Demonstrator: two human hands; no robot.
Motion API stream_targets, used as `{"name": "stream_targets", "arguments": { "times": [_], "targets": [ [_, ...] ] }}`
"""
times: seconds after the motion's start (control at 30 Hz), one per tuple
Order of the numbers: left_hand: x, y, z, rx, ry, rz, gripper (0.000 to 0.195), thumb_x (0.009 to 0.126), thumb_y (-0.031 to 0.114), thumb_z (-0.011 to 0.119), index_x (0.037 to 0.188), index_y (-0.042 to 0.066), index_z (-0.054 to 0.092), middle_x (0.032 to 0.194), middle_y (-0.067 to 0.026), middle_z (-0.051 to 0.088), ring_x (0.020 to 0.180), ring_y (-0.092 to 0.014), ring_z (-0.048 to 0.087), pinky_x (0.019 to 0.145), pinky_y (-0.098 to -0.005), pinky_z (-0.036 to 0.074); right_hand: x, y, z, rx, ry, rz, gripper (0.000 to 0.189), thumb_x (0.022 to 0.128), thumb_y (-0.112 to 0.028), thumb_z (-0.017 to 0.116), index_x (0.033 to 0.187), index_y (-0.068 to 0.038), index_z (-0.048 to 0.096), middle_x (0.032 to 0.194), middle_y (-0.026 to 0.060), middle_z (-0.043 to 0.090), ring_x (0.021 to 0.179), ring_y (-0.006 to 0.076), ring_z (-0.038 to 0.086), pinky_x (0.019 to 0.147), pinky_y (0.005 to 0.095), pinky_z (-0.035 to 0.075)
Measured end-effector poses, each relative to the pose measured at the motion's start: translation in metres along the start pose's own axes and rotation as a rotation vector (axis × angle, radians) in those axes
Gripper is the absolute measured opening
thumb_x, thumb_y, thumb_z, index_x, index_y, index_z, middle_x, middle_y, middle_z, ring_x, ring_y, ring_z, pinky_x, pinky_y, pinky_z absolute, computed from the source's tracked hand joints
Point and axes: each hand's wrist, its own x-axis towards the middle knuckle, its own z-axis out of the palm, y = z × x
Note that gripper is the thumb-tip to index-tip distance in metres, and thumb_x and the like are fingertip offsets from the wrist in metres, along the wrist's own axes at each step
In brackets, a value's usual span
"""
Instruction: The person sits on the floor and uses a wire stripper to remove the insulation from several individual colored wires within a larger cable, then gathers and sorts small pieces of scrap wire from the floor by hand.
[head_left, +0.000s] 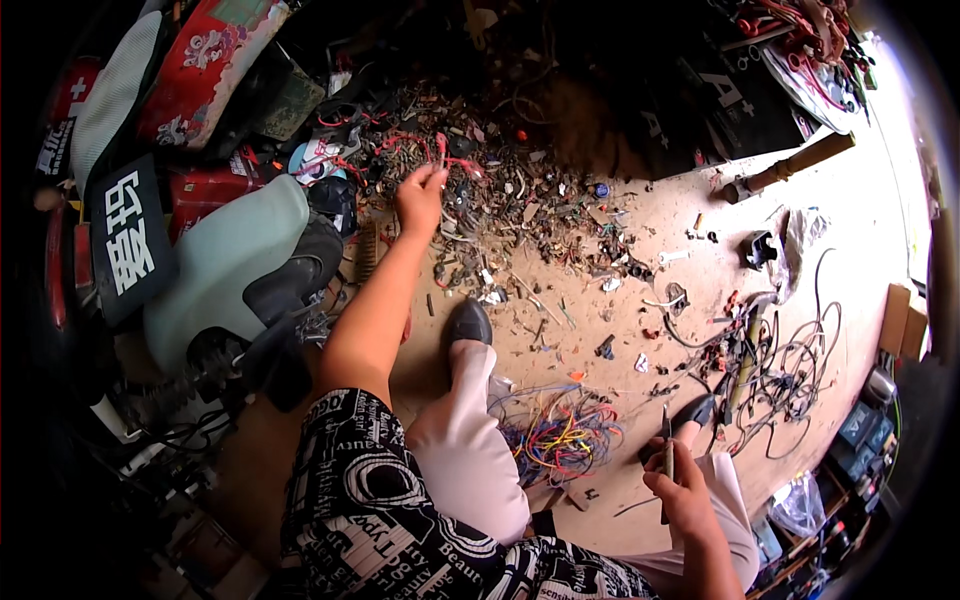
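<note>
My left hand (418, 206) reaches out over a wide heap of scrap (517, 202) on the floor. Its thumb and forefinger pinch a short piece of red wire (441, 142) with what looks like a connector at its end. Other red wires (341, 165) lie close by on the heap, to the left. My right hand (681, 484), held low above my right knee, is closed around a slim knife-like tool (668, 450) pointing away from me. Between my legs rests a tangled bundle of coloured wires (562, 439), mostly blue, yellow and red.
Pale scooter bodywork (232, 262) and a red decorated panel (206, 75) crowd the left. Dark cartons (720, 112) stand at the back right. A wooden-handled hammer (787, 169), a spanner (673, 256) and black cables (787, 390) lie on the floor to the right.
</note>
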Motion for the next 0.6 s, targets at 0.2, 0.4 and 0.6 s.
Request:
{"name": "stream_targets", "arguments": {
  "times": [0.2, 0.4, 0.6],
  "targets": [
    [0.055, -0.025, -0.019, 0.150, 0.171, -0.023, 0.022, 0.087, 0.017, 0.062, 0.105, 0.004, 0.067, 0.089, -0.0093, 0.068, 0.080, -0.021, 0.064, 0.072, -0.0323, 0.049, 0.008, -0.006, -0.001, 0.034, -0.023, 0.034, 0.045, 0.080, -0.006, 0.061, 0.123, -0.001, 0.047, 0.091, 0.0009, 0.052, 0.081, 0.0085, 0.049, 0.071, 0.0214, 0.040],
    [0.055, 0.043, 0.056, 0.590, 0.007, 0.477, 0.024, 0.087, 0.012, 0.056, 0.109, 0.007, 0.064, 0.115, -0.0124, 0.060, 0.109, -0.033, 0.053, 0.093, -0.0408, 0.043, 0.012, -0.011, -0.002, 0.013, 0.022, 0.053, 0.045, 0.081, -0.007, 0.061, 0.123, 0.000, 0.046, 0.090, 0.0004, 0.052, 0.079, 0.0081, 0.049, 0.070, 0.0210, 0.040],
    [0.068, 0.063, 0.104, 0.909, -0.231, 0.392, 0.029, 0.083, 0.006, 0.058, 0.111, 0.012, 0.064, 0.130, -0.0087, 0.052, 0.121, -0.030, 0.043, 0.101, -0.0408, 0.038, 0.013, -0.010, 0.001, -0.069, 0.027, 0.048, 0.046, 0.081, -0.009, 0.062, 0.123, 0.000, 0.046, 0.089, 0.0005, 0.053, 0.077, 0.0085, 0.049, 0.068, 0.0220, 0.041]
  ]
}}
